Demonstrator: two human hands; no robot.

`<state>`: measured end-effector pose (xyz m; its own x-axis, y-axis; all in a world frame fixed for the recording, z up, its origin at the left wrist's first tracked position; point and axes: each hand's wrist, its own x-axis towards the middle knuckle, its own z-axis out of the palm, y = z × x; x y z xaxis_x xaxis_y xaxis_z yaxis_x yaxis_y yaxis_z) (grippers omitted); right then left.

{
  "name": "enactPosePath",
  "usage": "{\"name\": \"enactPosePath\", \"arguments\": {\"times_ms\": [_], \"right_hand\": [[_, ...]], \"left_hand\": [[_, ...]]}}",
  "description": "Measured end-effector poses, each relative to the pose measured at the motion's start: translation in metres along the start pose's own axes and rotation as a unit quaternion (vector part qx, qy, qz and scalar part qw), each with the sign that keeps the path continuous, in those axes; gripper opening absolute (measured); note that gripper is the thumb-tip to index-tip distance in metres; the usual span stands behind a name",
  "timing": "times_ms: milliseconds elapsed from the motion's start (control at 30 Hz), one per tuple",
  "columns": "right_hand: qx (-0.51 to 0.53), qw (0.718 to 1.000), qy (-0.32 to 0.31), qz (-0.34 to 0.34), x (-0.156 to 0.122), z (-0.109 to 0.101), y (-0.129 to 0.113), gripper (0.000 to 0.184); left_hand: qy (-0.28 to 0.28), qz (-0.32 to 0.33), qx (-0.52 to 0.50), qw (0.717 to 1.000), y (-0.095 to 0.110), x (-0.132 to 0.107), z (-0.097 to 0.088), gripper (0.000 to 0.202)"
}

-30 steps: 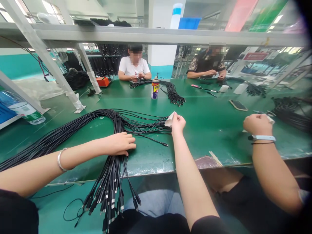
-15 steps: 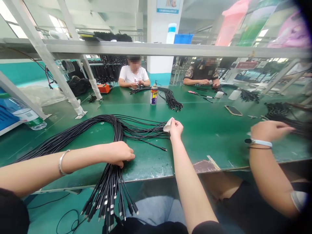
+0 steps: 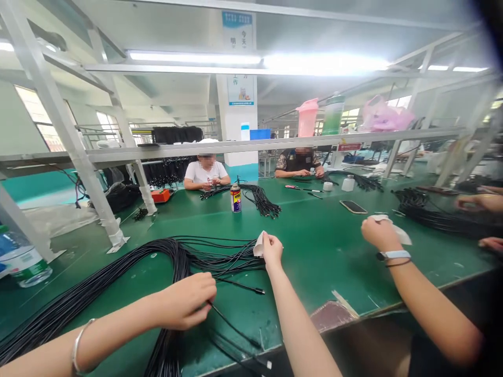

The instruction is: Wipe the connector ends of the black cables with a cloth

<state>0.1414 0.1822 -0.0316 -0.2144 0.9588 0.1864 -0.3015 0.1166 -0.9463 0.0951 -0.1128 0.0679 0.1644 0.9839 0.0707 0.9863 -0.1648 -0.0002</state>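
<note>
**Both Hands Busy at the Cable Bundle**

The person's left hand [image 3: 188, 306] lay curled over the near part of the bundle of black cables [image 3: 176, 259], fingers pinched around a single black cable [image 3: 236, 330] that ran out from under the fingertips toward the table's near edge. A silver bracelet [image 3: 76, 348] sat on that wrist. The right hand [image 3: 272, 250] was stretched further out, thumb and fingers clenched on a small white wipe [image 3: 258, 245], held just at the spot where the fanned-out cable strands ended.

The bundle itself lay on the green table [image 3: 314, 251], sweeping in from the far left, arching at its middle and dropping toward the near edge under the left hand. One loose plug-tipped cable [image 3: 245, 286] lay on the table between the two hands.

To the right, a co-worker's hand [image 3: 379, 233], with a pale wristband [image 3: 393, 255], gripped a white cloth [image 3: 401, 234] of its own. A phone [image 3: 353, 207] lay just beyond it. Further off stood a spray can [image 3: 236, 198] beside another cable bunch [image 3: 265, 201], with two seated people working at the far side. A water bottle [image 3: 23, 264] lay at the left edge, near a white frame leg.
</note>
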Motion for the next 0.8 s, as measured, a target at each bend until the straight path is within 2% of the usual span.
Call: {"name": "enactPosePath", "arguments": {"times_ms": [67,167,267,367,400,467,533,600,633,700,800], "right_hand": [[0.004,1.000,0.009,-0.004,-0.001,0.001,-0.001,0.047],[0.014,0.999,0.026,-0.014,-0.003,0.003,-0.002,0.047],[0.024,0.998,0.045,-0.021,-0.001,0.003,-0.003,0.047],[0.038,0.996,0.077,-0.024,0.004,0.001,-0.007,0.049],[0.045,0.995,0.086,-0.027,0.005,0.000,-0.010,0.050],[0.059,0.993,0.091,-0.034,0.005,-0.001,-0.018,0.051],[0.060,0.994,0.060,-0.064,0.002,0.000,-0.025,0.046],[0.051,0.994,-0.002,-0.098,-0.004,0.003,-0.030,0.039],[0.049,0.993,-0.041,-0.101,-0.007,0.006,-0.031,0.037],[0.062,0.989,-0.118,-0.060,-0.013,0.011,-0.029,0.039],[0.070,0.981,-0.183,-0.002,-0.020,0.019,-0.023,0.046]], "left_hand": [[0.059,-0.071,-0.110,0.990,-0.002,0.006,-0.013,0.012],[0.131,-0.149,-0.260,0.945,-0.006,0.015,-0.035,0.033],[0.181,-0.144,-0.419,0.878,-0.008,0.027,-0.055,0.044],[0.249,-0.136,-0.502,0.817,-0.013,0.051,-0.062,0.043],[0.259,-0.146,-0.519,0.801,-0.016,0.063,-0.058,0.042],[0.236,-0.176,-0.558,0.775,-0.026,0.087,-0.042,0.048],[0.189,-0.206,-0.599,0.750,-0.038,0.111,-0.017,0.064],[0.156,-0.241,-0.611,0.737,-0.048,0.130,0.013,0.072],[0.143,-0.257,-0.609,0.736,-0.053,0.136,0.027,0.073],[0.130,-0.277,-0.599,0.740,-0.059,0.143,0.050,0.075],[0.153,-0.259,-0.582,0.755,-0.068,0.144,0.071,0.068]]}}
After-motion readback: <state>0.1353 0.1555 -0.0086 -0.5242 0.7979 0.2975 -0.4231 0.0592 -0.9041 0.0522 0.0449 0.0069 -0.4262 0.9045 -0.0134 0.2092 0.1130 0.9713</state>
